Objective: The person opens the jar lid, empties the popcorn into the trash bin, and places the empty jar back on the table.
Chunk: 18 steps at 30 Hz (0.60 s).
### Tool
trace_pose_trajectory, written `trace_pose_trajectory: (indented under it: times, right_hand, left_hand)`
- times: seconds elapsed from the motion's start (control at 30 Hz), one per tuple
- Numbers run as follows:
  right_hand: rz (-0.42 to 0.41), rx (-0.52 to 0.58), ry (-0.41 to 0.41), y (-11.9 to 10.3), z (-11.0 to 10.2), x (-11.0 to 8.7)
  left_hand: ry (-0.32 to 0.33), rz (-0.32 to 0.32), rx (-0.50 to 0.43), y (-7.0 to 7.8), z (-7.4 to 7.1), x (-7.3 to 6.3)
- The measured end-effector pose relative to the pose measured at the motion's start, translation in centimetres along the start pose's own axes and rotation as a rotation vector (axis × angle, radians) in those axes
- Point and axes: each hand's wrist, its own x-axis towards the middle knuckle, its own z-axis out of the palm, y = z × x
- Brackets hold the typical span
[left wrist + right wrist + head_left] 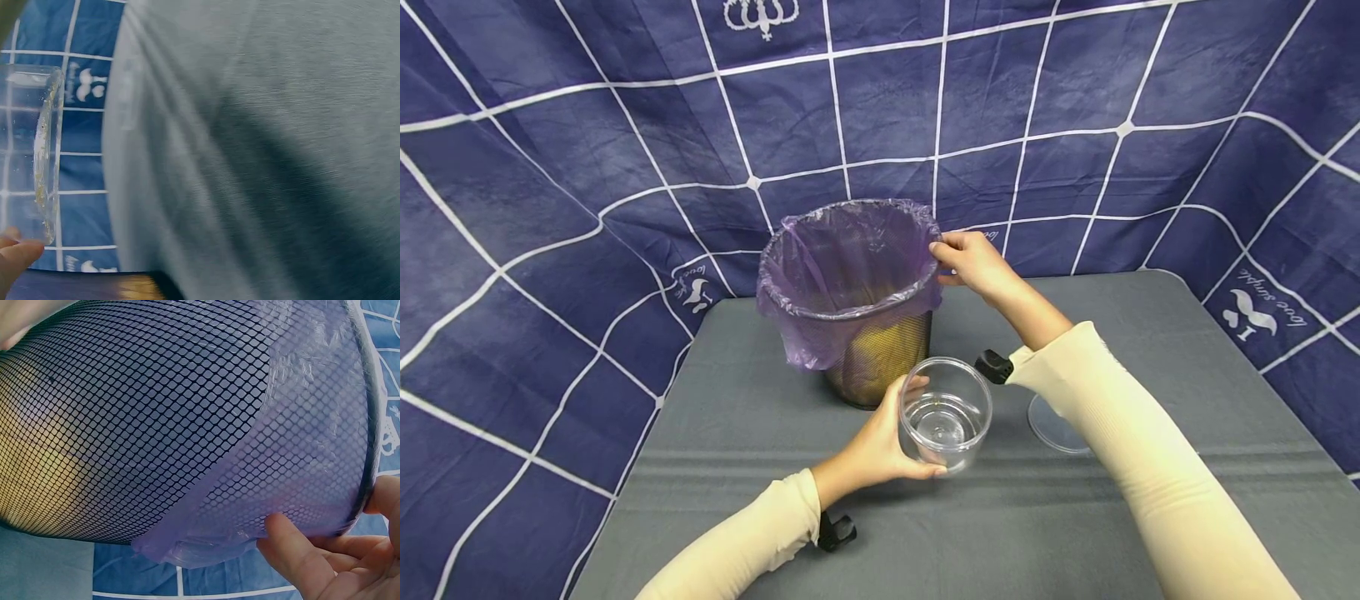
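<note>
My left hand (878,443) grips a round clear plastic container (966,437), its open mouth turned up toward the head camera. In the left wrist view, small yellowish bits cling inside the clear container (42,156). Behind it stands a black wire-mesh wastebasket (844,385), lined with a purple plastic bag (820,333) folded over the rim. The right hand (976,265) pinches the basket's right rim, with the thumb on one side and fingers on the outer side. Something yellow (59,465) shows through the mesh low in the basket.
A round clear lid (1051,427) lies flat on the grey cloth-covered table (730,467), partly hidden by the right sleeve. Blue curtains (1000,92) with white grid lines hang behind the table and along both sides.
</note>
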Motion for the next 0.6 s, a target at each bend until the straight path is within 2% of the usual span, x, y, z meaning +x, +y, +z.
trace_pose_trajectory:
  times: [0.1,0.17,0.23,0.33,0.47,0.6]
  right_hand:
    - [-0.001,0.008,0.001,0.0,0.1,0.0]
    - [-0.004,0.005,0.001,-0.1,0.1,-0.1]
    - [-0.006,0.01,0.0,-0.1,0.1,-0.1]
    - [-0.011,0.014,-0.001,-0.1,0.1,-0.1]
    - [-0.008,0.018,0.0,0.0,0.1,-0.1]
    - [-0.002,0.016,-0.003,0.0,0.0,-0.1]
  left_hand:
    - [-0.018,-0.076,-0.057,0.1,0.3,-0.3]
    - [-0.03,-0.139,-0.097,0.7,0.4,-0.4]
    - [-0.031,-0.169,-0.118,1.3,0.4,-0.6]
    - [-0.025,-0.171,-0.091,0.2,1.0,-1.0]
    - [-0.024,-0.18,-0.05,-2.2,2.0,-1.6]
    - [-0.017,-0.179,-0.073,-4.3,2.7,-2.3]
